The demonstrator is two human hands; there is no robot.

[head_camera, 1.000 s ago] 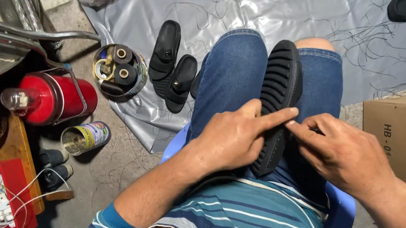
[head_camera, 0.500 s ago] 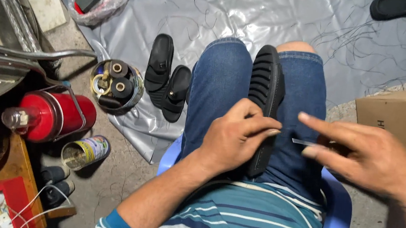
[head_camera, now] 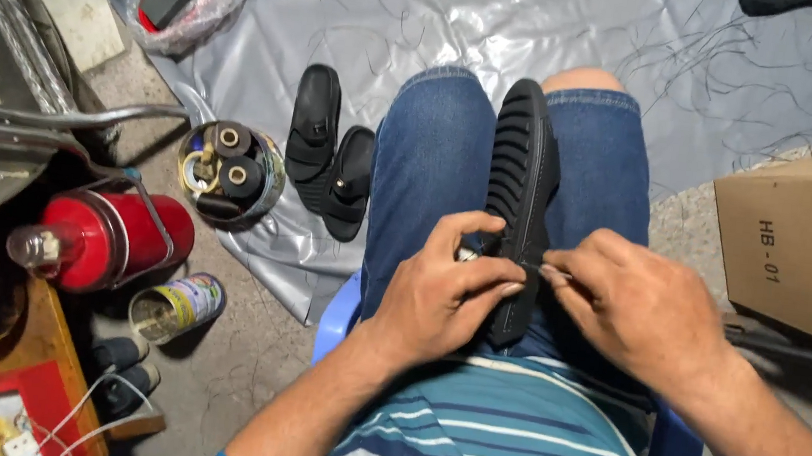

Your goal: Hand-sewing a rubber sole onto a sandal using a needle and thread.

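A black ridged shoe sole [head_camera: 521, 170] stands on edge between my knees, resting on my blue jeans [head_camera: 429, 170]. My left hand [head_camera: 441, 292] wraps around its near end, thumb on the left side and fingers across the edge. My right hand [head_camera: 640, 313] presses against the sole's right side with pinched fingertips; whether something thin is held in them is too small to tell. I sit on a blue plastic chair [head_camera: 342, 312].
A pair of black sandals [head_camera: 330, 165] lies on the grey plastic sheet [head_camera: 427, 29]. A tin of thread spools [head_camera: 231, 174], a red canister [head_camera: 113, 238] and a small can [head_camera: 174, 306] stand at left. A cardboard box [head_camera: 801, 244] sits at right.
My right hand, drawn away to the right half a second ago, has come back against the sole beside my left hand. The left hand has kept its hold.
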